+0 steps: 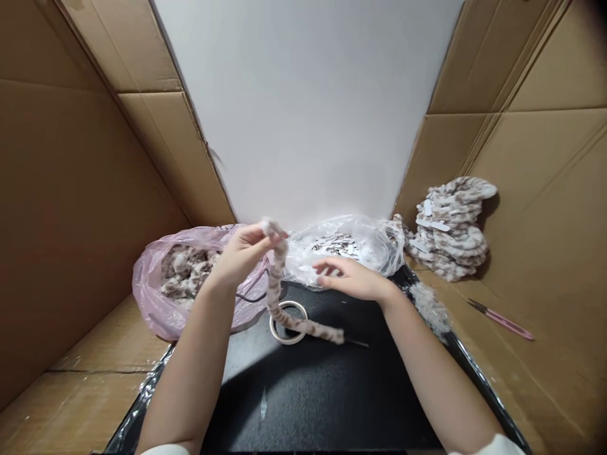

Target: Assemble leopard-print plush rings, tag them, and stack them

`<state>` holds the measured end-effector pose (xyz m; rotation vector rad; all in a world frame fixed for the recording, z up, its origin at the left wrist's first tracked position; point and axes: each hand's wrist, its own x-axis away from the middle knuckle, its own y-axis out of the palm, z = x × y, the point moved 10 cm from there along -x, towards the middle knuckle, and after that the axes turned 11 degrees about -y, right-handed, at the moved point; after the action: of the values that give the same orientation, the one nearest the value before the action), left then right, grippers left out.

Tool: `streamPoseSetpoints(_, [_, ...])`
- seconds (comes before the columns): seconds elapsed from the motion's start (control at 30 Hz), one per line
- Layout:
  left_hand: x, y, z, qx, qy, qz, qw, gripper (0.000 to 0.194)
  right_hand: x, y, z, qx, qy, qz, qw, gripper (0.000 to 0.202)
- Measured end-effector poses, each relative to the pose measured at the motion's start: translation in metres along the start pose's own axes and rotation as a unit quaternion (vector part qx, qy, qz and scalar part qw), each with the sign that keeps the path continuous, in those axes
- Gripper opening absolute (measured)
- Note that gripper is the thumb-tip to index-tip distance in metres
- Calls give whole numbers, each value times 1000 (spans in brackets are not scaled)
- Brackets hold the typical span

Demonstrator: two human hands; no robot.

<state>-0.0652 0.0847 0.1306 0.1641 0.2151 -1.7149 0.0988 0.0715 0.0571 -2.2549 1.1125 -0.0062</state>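
My left hand point(244, 251) pinches the upper end of a fluffy white-and-brown furry strip point(275, 287). The strip hangs down, bends, and its lower end lies toward the right on the black table point(317, 392), with a thin dark rod sticking out of that end. It crosses over a white tape roll point(288, 340). My right hand point(348, 277) is apart from the strip, fingers slightly curled and spread, with nothing seen in them. Just beyond it sits a clear plastic bag point(351, 227) with small white and dark slips point(336, 243) in it.
On the left, a pink plastic bag point(152, 297) holds furry pieces point(187, 272). A pile of furry strips with white tags point(453, 234) lies at the right, near pink-handled snips point(502, 321). Fluff point(429, 306) lies by the table's right edge. Cardboard walls point(76, 208) enclose both sides.
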Motion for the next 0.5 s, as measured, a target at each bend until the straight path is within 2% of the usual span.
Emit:
streamPoseSetpoints(0.07, [4,29,4,-66,41,-39,996,29,-7,6,-13,-60,-53,50,996,33])
streamPoseSetpoints(0.17, [7,53,6,-133,95,-56,985,30,-18,23,-22,-171,-119,81,975,29])
streamPoseSetpoints(0.23, [6,59,2,-161,107,-53,980,32,-23,28,-18,-219,-142,122,958,32])
streamPoseSetpoints(0.3, [2,60,-7,-171,92,-43,980,35,-26,29,-11,-239,-154,157,946,35])
streamPoseSetpoints(0.4, [-2,61,-22,-163,49,-36,985,40,-26,27,-6,-229,-158,183,943,37])
streamPoseSetpoints(0.5, [-3,70,-31,-137,34,-59,988,45,-23,17,-5,-225,-161,225,934,34])
